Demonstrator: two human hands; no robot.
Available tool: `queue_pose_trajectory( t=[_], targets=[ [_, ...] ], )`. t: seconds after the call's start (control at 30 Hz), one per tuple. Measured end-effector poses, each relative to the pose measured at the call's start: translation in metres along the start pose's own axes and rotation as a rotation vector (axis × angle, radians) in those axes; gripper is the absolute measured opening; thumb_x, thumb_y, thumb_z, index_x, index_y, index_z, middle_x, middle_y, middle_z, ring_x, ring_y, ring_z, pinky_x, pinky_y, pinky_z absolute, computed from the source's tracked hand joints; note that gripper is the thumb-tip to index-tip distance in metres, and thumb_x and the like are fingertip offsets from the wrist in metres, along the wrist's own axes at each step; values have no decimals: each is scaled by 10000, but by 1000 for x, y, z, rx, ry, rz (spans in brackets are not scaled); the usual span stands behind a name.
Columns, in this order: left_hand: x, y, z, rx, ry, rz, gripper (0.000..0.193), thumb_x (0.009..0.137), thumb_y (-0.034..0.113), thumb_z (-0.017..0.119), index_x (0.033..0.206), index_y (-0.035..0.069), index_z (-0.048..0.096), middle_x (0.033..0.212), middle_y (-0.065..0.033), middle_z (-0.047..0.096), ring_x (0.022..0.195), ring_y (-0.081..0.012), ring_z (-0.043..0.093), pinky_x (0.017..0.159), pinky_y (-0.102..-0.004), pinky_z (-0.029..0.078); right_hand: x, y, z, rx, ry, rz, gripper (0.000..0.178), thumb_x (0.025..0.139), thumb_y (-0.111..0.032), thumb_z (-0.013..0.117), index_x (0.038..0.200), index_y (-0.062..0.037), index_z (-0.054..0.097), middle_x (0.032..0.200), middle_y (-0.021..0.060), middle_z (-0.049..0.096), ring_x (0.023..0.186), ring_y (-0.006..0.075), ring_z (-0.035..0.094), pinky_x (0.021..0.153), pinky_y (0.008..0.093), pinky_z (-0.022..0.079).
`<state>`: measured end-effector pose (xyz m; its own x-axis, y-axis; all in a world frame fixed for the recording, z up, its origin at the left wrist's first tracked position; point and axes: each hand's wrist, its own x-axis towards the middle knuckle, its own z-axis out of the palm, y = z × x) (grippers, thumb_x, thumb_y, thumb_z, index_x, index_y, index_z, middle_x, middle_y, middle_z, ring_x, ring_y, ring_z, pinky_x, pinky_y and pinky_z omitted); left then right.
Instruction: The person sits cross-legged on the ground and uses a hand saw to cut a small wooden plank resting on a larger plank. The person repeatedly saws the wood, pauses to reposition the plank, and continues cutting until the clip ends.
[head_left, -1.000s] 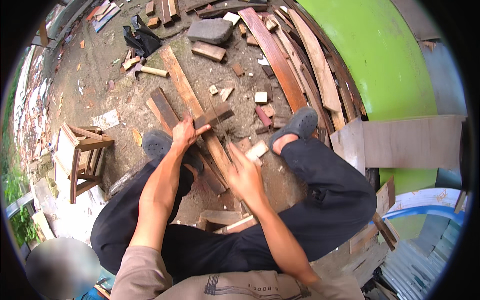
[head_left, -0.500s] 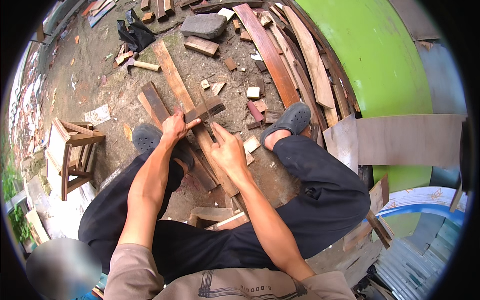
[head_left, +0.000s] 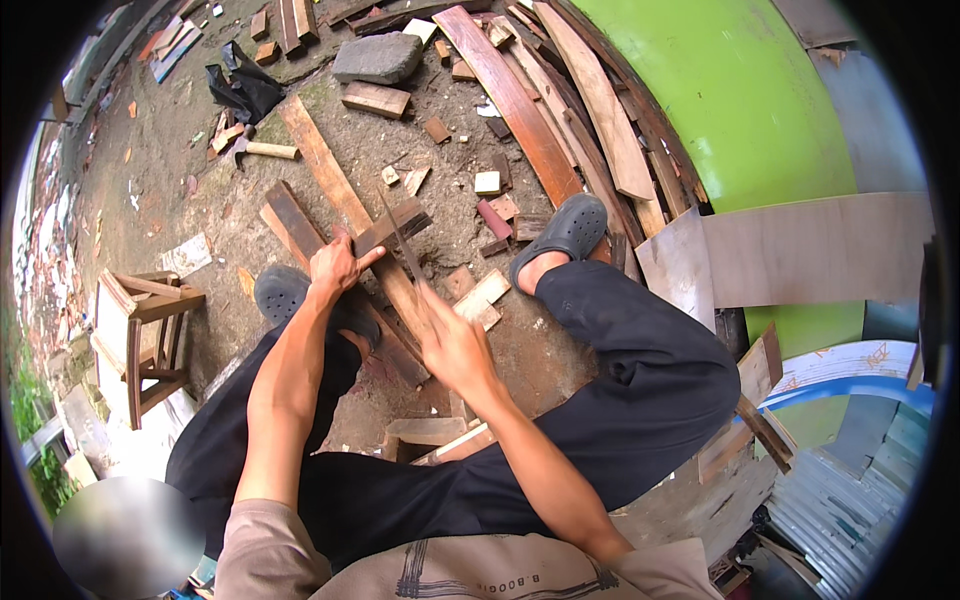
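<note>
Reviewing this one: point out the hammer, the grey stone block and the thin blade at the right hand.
Hammer point(head_left: 271, 150): head view, on its handle.
Grey stone block point(head_left: 377, 58): head view, on its top face.
Thin blade point(head_left: 402, 238): head view, about mid-length.

Hammer point(head_left: 270, 150): is lying near the black bag point(head_left: 248, 90).
Stone point(head_left: 378, 58): is resting beside a wood block point(head_left: 376, 99).
Stool point(head_left: 134, 352): is sitting at the left.
Green panel point(head_left: 740, 110): is filling the upper right.
Corrugated sheet point(head_left: 828, 512): is lying lower right.
</note>
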<state>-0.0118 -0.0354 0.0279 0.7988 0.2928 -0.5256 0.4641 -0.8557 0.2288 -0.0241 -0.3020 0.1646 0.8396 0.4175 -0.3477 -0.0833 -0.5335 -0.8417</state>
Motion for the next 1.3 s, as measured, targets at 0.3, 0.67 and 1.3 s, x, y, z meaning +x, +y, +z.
queue_pose_trajectory(
  t=[0.3,0.67,1.3],
  targets=[
    [-3,7,5,-12,60,-3,1038,826,882,490,1220,-70,611,1153,-296,692,1088,-450,678,941,-521,532,35,-19,20,-126,10,76,641,848,-82,588,1485,-133,526,729,318,660,728,497,686,680,559,549],
    [-3,12,7,-42,54,-62,1059,824,865,522,1261,-97,584,1260,-313,639,1176,-470,615,993,-524,503,37,-44,-6,-96,-62,154,624,817,-30,570,1440,-37,562,920,318,685,788,424,711,728,458,557],
    [-9,4,20,-37,33,-97,1116,832,860,512,1365,-121,505,1324,-301,588,1234,-449,573,1025,-517,495,-12,-63,-20,-96,-89,167,595,840,-47,569,1435,-42,560,951,326,689,843,456,713,747,470,557]
  ],
)
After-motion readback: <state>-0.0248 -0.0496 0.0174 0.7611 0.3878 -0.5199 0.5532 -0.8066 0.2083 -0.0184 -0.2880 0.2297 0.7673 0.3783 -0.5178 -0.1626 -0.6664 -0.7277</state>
